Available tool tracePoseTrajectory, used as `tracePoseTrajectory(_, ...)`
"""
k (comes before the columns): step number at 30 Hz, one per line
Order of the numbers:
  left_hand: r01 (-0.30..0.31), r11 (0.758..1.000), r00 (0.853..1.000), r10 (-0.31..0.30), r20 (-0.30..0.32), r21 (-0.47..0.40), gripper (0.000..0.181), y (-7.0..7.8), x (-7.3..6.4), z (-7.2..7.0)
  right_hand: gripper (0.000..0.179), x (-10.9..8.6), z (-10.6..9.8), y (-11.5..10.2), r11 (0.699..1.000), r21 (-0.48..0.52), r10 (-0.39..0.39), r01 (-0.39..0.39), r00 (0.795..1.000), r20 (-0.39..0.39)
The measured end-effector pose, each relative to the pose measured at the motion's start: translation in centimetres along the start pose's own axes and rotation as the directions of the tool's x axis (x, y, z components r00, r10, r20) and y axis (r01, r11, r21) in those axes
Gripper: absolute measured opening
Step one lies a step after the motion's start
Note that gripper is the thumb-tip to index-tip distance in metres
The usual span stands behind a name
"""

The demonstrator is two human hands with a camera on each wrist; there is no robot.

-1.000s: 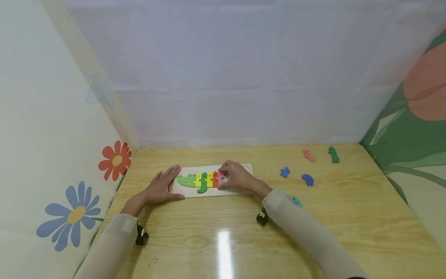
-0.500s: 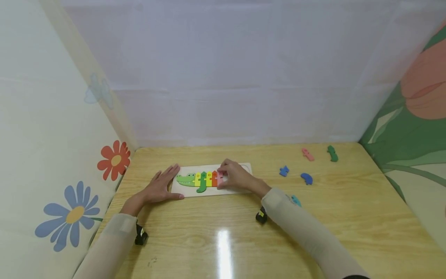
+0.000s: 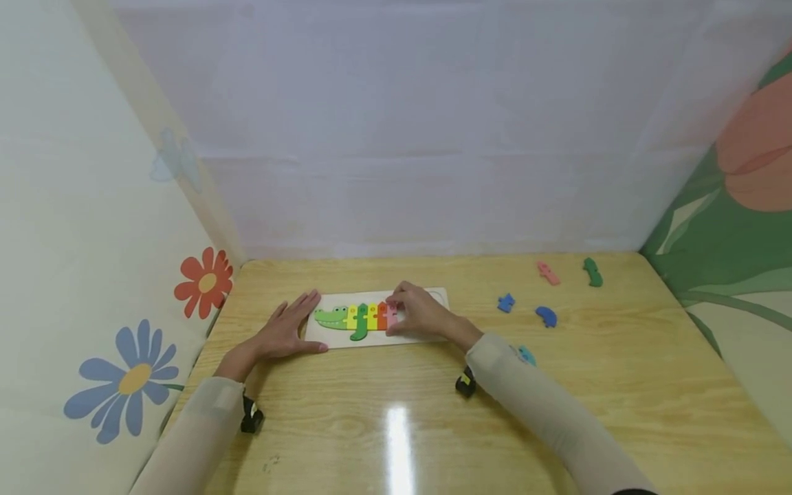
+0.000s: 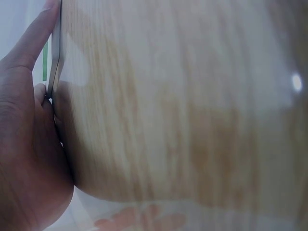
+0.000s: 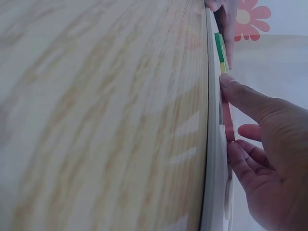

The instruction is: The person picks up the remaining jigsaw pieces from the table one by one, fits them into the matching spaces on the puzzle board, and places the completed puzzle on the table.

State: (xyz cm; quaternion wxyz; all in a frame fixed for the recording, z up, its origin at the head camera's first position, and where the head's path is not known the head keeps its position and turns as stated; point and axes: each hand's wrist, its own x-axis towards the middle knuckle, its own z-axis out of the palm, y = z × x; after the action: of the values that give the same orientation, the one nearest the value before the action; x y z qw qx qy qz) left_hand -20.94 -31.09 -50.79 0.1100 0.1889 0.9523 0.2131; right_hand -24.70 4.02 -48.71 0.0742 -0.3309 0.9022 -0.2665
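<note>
Pink piece (image 3: 392,317) probably in puzzle board (image 3: 339,338)

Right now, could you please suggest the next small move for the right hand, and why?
I'd probably press the pink piece down: the right hand pinches it beside the red piece, while the left hand rests at the left end of the board.
</note>
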Motion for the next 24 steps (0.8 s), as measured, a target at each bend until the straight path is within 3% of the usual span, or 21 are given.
tracePoseTrajectory(24,-0.004,1.0,1.0,0.004,-0.001,-0.001,0.121,0.3,-0.1,-0.2,0.079,-1.6,-1.6,1.6,0.996,0.034,-0.084,0.084,0.996,-0.022)
